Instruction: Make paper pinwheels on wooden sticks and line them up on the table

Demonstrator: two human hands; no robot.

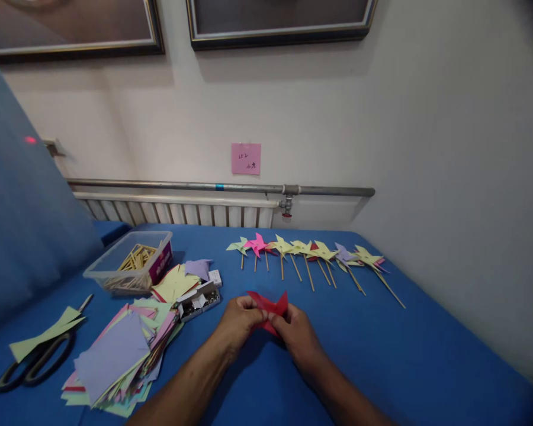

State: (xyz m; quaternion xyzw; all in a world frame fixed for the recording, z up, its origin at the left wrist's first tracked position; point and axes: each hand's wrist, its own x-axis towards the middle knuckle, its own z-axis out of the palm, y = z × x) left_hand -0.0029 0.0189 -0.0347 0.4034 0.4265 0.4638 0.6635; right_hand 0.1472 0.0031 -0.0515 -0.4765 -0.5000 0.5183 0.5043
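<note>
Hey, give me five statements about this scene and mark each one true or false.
1. The left hand and right hand both hold red paper. True.
2. The scissors lie right of the pinwheels. False: the scissors lie left of the pinwheels.
3. The plastic tub contains sticks. True.
4. The pink note lies in the tub. False: the pink note is on the wall.
5. The pinwheels come in several colours. True.
</note>
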